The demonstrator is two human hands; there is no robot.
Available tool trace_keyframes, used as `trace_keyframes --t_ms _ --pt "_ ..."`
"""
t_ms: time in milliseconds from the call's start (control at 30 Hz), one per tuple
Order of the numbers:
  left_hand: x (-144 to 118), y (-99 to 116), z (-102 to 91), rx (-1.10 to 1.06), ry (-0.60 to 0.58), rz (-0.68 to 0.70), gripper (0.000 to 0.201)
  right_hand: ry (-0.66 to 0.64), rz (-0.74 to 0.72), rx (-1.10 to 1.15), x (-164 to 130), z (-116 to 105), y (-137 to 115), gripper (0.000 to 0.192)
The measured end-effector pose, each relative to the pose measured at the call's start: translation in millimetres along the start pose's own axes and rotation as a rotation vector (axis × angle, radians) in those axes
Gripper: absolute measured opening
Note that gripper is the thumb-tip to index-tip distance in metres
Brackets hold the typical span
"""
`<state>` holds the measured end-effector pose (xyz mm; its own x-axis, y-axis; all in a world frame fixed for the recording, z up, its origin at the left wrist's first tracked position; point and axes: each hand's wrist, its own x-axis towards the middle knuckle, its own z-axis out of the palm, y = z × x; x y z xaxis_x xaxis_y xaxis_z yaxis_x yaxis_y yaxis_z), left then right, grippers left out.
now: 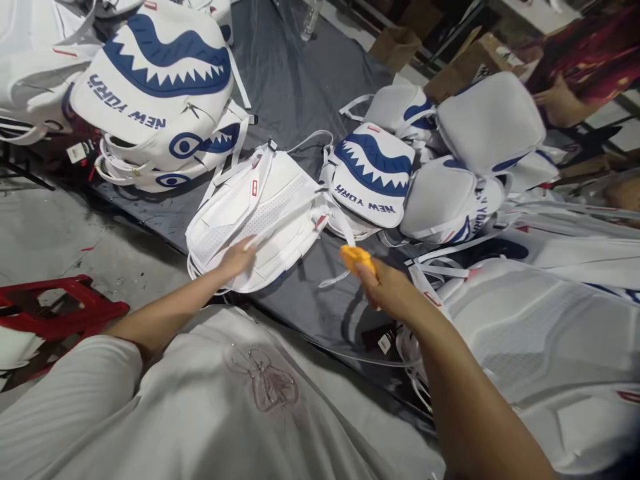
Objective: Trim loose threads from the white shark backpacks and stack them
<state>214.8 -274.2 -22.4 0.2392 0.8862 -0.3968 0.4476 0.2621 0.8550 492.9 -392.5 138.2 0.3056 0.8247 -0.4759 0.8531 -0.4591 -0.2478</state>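
Two hands worked: the left hand (239, 259) pressed flat, fingers spread, on a soft, light white backpack (260, 213) at eleven o'clock; the right hand (387, 290), fingers closed, gripped an orange tool (357, 257). Its straps seemed the best hold.

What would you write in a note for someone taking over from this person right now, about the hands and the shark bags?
Left hand: flat on the white backpack, which lies back-side up on the dark sheet.
Right hand: closed around a small orange tool, held above the sheet, just right of that backpack.
Nearby: more shark-print backpacks, one stack at upper left, a cluster to the right, more white bags at the right side.
Done: cannot tell from this view.
Left: the backpack under the left hand looks like the one being worked on.
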Motion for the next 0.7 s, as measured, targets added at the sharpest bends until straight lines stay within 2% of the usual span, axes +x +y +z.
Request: trace_keyframes --t_ms 67,100,167,233,300,333,400,467,500,567,600,700 --pt "-13.0 0.7 21.8 0.351 0.073 0.260 0.051 -0.047 -0.051 0.001 1.7 -1.5 -6.6 0.047" --pt "-17.4 1.1 30.7 0.489 0.073 0.315 0.054 -0.005 -0.023 -0.037 0.8 -1.9 -9.9 0.049" --pt "-20.9 2.4 39.7 0.619 0.039 0.313 0.057 0.120 0.085 -0.143 -5.1 0.8 -14.7 0.052" --pt "-18.4 4.1 33.9 0.586 -0.026 0.276 0.058 0.079 0.090 -0.169 -16.0 11.2 -16.7 0.051" --pt "-12.7 5.1 13.4 0.432 -0.060 0.278 0.059 -0.022 0.062 -0.118 -29.8 30.7 -17.1 0.047" --pt "-9.3 5.0 -1.6 0.324 -0.031 0.297 0.058 -0.034 0.082 -0.097 -36.9 43.5 -17.5 0.046" --pt "-1.4 3.3 -37.9 0.069 0.145 0.307 0.051 -0.022 0.151 -0.065 -50.2 73.6 -20.1 0.045" --pt "8.0 0.5 -76.3 -0.234 0.313 0.135 0.032 -0.081 0.201 -0.013 -61.3 106.9 -26.9 0.044" --pt "13.2 -0.9 -93.8 -0.371 0.335 -0.004 0.022 -0.121 0.205 0.022 -65.8 123.6 -32.1 0.043" --pt "24.6 -2.7 -121.6 -0.560 0.268 -0.255 0.008 -0.159 0.198 0.087 -71.6 155.0 -46.4 0.042" --pt "30.5 -3.1 -131.1 -0.605 0.207 -0.332 0.011 -0.148 0.195 0.111 -72.6 169.1 -55.3 0.041" --pt "47.1 -3.1 -143.3 -0.640 0.021 -0.431 0.018 -0.069 0.208 0.133 -65.5 203.5 -89.6 0.038"
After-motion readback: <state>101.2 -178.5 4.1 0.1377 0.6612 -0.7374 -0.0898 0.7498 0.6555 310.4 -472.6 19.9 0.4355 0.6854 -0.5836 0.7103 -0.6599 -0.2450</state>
